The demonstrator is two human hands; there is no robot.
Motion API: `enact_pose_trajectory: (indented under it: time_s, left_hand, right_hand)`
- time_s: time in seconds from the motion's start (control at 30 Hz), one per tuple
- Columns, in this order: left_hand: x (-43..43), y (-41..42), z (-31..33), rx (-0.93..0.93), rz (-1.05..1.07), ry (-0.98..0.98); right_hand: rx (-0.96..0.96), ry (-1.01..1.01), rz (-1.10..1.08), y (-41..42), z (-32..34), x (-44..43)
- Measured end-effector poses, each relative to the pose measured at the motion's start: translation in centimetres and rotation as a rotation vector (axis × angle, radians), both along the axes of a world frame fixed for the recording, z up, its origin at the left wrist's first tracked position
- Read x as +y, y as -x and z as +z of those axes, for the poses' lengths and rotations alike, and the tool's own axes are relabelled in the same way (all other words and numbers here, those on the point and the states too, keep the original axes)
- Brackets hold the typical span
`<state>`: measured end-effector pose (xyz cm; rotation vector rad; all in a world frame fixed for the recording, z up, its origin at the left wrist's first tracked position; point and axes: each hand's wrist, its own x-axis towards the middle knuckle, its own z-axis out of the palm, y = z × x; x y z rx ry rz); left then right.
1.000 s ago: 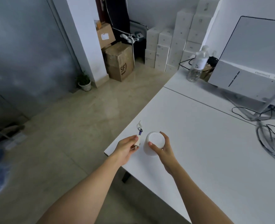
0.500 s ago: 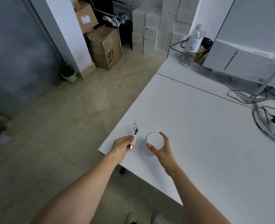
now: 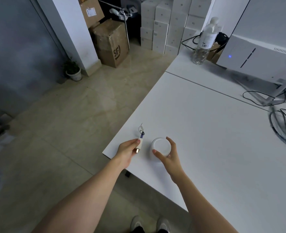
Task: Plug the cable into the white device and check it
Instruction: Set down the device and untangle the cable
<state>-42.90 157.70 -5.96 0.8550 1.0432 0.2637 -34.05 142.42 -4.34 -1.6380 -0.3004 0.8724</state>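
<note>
A small round white device (image 3: 160, 146) stands on the white table (image 3: 206, 132) near its front left corner. My right hand (image 3: 168, 157) grips it from the near side, thumb on the left and fingers around the right. My left hand (image 3: 128, 152) pinches a short white cable (image 3: 139, 143) by its plug body. The gold plug tip points down and toward me, a few centimetres left of the device and apart from it. A blue band and a small loop of thin wire stick out at the cable's far end.
A clear water bottle (image 3: 206, 41) and a white monitor back (image 3: 259, 56) stand at the table's far side. Dark cables (image 3: 283, 125) coil at the right edge. Cardboard boxes (image 3: 112, 42), stacked white boxes (image 3: 165, 26) and a potted plant (image 3: 73, 69) sit on the floor to the left.
The view has tilted down and shifted. My left hand has drawn the plug slightly away from the device and turned its tip toward me. My right hand stays on the device.
</note>
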Motion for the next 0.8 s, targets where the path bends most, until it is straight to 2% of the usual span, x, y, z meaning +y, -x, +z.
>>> enact_pose_trajectory:
  time_s: [0.23,0.5,0.8]
  left_hand:
    - [-0.3,0.1,1.4,-0.047,0.01,-0.006]
    - [-0.6,-0.4,4.3,-0.158,-0.073,-0.035]
    - [-1.4,-0.9,8.5,-0.219,-0.148,-0.074]
  right_hand:
    - [-0.033,0.03,-0.027,0.0,1.5,0.1]
    - [-0.188,-0.042,-0.07,-2.1,5.3,1.8]
    - [-0.15,-0.118,-0.128,-2.7,9.2,3.8]
